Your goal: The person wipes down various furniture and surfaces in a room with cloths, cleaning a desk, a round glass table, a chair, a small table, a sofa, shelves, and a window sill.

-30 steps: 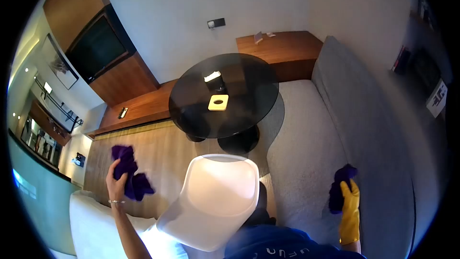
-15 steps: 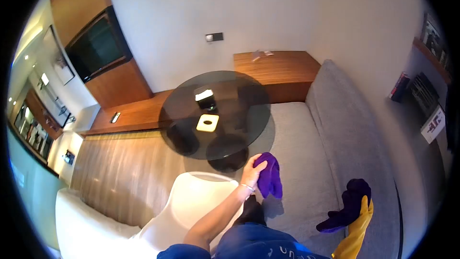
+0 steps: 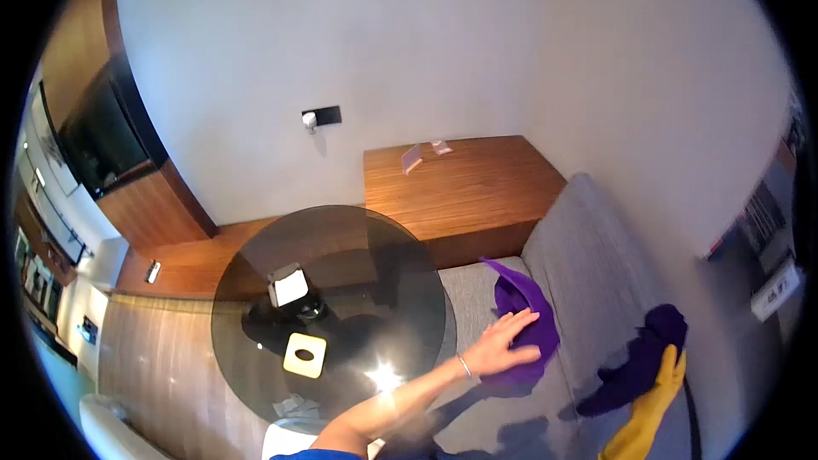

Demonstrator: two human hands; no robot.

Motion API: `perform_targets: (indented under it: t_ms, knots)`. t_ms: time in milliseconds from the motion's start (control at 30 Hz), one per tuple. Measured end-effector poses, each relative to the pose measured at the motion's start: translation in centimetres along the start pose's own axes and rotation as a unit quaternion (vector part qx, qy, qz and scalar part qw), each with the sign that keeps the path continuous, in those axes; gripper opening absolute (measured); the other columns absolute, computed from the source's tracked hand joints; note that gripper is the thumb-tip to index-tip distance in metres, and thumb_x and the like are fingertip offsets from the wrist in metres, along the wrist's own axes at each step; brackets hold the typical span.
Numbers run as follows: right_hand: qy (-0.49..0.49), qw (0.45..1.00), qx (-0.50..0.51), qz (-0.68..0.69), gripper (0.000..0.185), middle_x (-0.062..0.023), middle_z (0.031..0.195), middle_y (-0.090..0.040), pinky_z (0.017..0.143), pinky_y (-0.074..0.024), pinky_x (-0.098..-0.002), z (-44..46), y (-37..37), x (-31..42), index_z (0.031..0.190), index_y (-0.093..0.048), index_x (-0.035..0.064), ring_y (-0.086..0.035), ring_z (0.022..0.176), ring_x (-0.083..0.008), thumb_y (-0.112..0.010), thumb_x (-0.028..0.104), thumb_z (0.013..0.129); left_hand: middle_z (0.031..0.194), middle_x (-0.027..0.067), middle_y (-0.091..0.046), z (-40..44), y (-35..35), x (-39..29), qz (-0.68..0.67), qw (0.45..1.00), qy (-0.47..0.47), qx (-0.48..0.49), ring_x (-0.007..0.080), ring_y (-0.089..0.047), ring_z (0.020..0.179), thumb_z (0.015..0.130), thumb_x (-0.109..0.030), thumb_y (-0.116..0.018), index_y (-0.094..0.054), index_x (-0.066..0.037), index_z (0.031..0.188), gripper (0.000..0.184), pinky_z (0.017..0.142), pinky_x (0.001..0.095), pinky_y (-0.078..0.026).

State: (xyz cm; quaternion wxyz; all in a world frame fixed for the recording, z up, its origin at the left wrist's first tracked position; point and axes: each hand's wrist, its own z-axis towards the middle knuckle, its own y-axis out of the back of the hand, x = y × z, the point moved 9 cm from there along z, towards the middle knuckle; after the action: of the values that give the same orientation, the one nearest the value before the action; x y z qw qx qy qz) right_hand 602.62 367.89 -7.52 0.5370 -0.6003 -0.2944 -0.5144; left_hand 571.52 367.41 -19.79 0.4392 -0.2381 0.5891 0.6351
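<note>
1. So the person's bare left hand (image 3: 504, 349) has its fingers spread wide over a bright purple cloth (image 3: 546, 321), which is at the seat of the grey sofa (image 3: 470, 284), close to where the backrest starts. Can't tell how much of the cloth actually touches the seat.
2. Right hand (image 3: 661, 393) is in a yellow glove (image 3: 635, 433), fingers closed on a darker purple cloth (image 3: 649, 349) beside the backrest.
3. Thin bracelet (image 3: 463, 365) on the left wrist, fwiw.
4. Left of the sofa there's a round dark-glass worktop (image 3: 366, 247), carrying a black tissue holder (image 3: 278, 292) and a yellow square (image 3: 295, 363) with a dark oval in it.
</note>
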Motion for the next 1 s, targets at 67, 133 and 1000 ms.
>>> perform_targets:
  t_ms: [67, 133, 1000]
  knots:
    - [-0.007, 0.993, 0.013, -0.114, 0.050, -0.0171, 0.130, -0.058, 0.097, -0.0489, -0.0360, 2.8, -7.8, -4.5, 0.138, -0.051, -0.0006, -0.060, 0.113, -0.0231, -0.065, 0.017, 0.094, 0.161, 0.0148, -0.021, 2.9, 3.5, 0.0, -0.217, 0.975, -0.008, -0.045, 0.0390, -0.022, 0.147, 0.082, -0.040, -0.077, -0.017, -0.019, 0.157, 0.098, 0.116, 0.0564, -0.023]
    - [0.039, 0.887, 0.255, -0.382, 0.053, -0.0167, 0.137, -0.055, 0.105, -0.0420, -0.0369, 3.1, -18.4, -7.1, 0.139, -0.051, 0.0012, -0.053, 0.125, -0.0247, -0.065, 0.019, 0.091, 0.161, 0.0171, -0.020, 6.9, 5.3, 1.2, -0.540, 0.840, 0.035, -0.048, 0.0333, -0.022, 0.148, 0.085, -0.027, -0.076, -0.013, -0.012, 0.157, 0.097, 0.118, 0.0468, -0.023]
    - [0.168, 0.672, 0.233, -0.683, 0.082, -0.0228, 0.154, -0.033, 0.121, -0.0168, -0.0416, 32.0, -21.8, -22.1, 0.151, -0.029, -0.0008, -0.031, 0.143, -0.0355, -0.064, -0.001, 0.077, 0.155, 0.0174, -0.026, 12.2, 33.9, 51.7, 0.289, 0.649, 0.627, -0.320, 0.0377, -0.030, 0.140, 0.090, -0.020, -0.058, -0.037, -0.012, 0.142, 0.057, 0.100, 0.0618, -0.041]
